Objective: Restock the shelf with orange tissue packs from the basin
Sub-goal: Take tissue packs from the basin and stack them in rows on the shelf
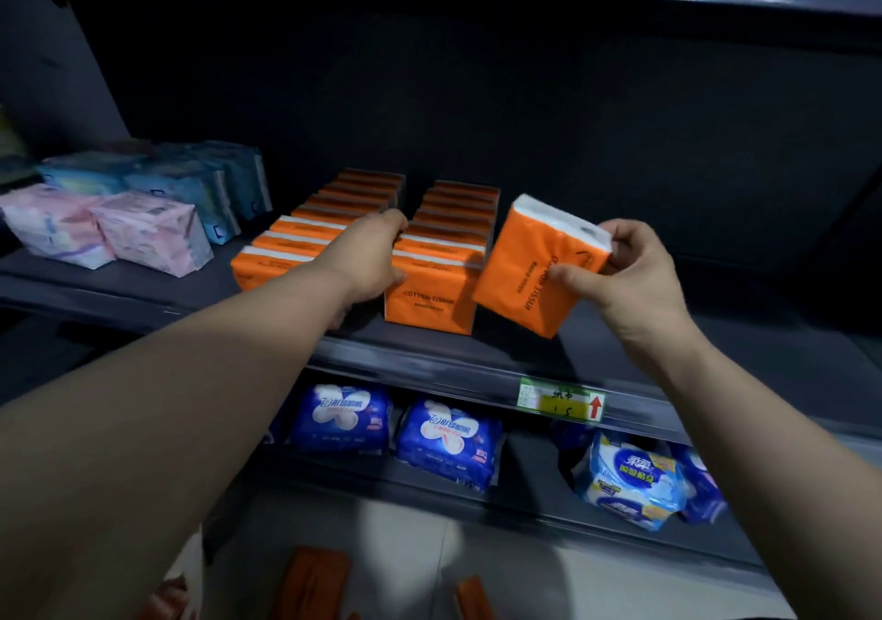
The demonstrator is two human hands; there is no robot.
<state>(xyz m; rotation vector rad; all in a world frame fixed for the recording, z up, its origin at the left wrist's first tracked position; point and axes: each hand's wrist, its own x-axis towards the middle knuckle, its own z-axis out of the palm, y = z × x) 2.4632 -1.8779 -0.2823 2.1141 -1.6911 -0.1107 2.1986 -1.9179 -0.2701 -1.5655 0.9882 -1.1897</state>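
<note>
Orange plastic-wrapped tissue pack (pixel 534 266) pinched tilted in the right hand (pixel 630 275); left hand (pixel 372 261), grip unclear, steadies the rows (pixel 439 261) — a careless shove could topple them.

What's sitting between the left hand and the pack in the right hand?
In the head view, the right-hand row of orange packs stands between the left hand and the tilted orange pack held by the right hand; the left hand touches that row's side.

Orange packs (pixel 429 304) wear glossy, smooth plastic film, white paper showing on top; the shelf (pixel 716 371) looks dark matt, its front edge shinier.
</note>
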